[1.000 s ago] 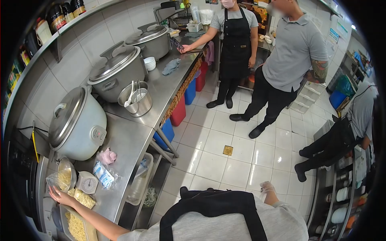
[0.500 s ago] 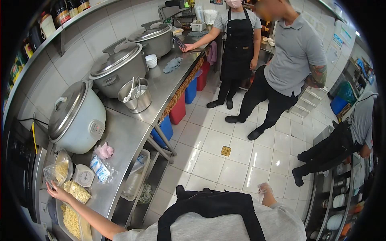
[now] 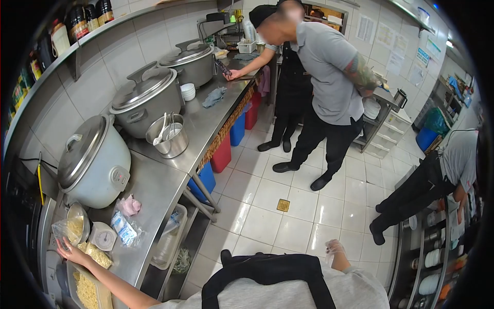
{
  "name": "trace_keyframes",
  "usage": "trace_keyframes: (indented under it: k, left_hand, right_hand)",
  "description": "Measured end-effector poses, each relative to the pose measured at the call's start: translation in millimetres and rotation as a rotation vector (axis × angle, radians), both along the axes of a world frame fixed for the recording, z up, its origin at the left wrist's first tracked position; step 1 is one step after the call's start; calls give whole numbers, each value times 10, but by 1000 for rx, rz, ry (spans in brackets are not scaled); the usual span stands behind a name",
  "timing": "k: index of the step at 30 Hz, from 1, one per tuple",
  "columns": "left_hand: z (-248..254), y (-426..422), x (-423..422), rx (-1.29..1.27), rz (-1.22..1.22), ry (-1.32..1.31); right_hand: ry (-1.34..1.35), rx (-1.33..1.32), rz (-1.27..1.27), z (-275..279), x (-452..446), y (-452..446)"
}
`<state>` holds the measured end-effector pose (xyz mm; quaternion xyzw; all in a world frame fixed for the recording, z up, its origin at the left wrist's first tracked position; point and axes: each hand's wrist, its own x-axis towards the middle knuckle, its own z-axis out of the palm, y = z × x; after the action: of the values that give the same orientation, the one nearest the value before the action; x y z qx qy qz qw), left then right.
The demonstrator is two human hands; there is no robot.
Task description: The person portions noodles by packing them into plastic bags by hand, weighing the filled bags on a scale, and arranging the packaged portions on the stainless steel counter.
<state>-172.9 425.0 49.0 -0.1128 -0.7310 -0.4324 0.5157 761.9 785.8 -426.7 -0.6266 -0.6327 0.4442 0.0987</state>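
My left hand [image 3: 73, 253] is at the far left, its fingertips gripping the lower edge of a clear plastic bag [image 3: 60, 229]. The bag leans against a tilted metal bowl [image 3: 82, 215] with yellow noodles [image 3: 75, 229] showing. Beside the bowl stands a white dial scale [image 3: 104, 237]. Close to my wrist lies a bag of noodles [image 3: 98, 254], and a tub [image 3: 105, 292] below it holds more noodles [image 3: 85, 289]. My right hand [image 3: 336, 253], in a clear plastic glove, hangs over the floor. Its fingers are loosely apart, with nothing visible in them.
Along the counter [image 3: 152, 180] stand a large rice cooker [image 3: 95, 170], two lidded grey pots, and a steel pot of utensils [image 3: 171, 141]. A pink cloth [image 3: 129, 205] lies near a plastic packet [image 3: 123, 227]. Co-workers stand ahead and at right, near a dish rack [image 3: 424, 268].
The view has shifted slightly. The person in the grey polo has moved left and bends toward the counter, now largely covering the aproned person. My left hand stays at the plastic bag.
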Motion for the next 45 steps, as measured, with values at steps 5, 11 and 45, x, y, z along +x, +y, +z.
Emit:
trace_keyframes:
  k: [5,11,45]
  left_hand:
    - [29,-8,17,25,-115,51]
    - [18,-20,33,20,-92,58]
    - [2,-1,135,98,-104,51]
  right_hand:
    - [200,-392,-636,460,-256,-38]
    - [197,-339,-564,269,-266,-72]
    - [221,-426,-681,109,-330,-7]
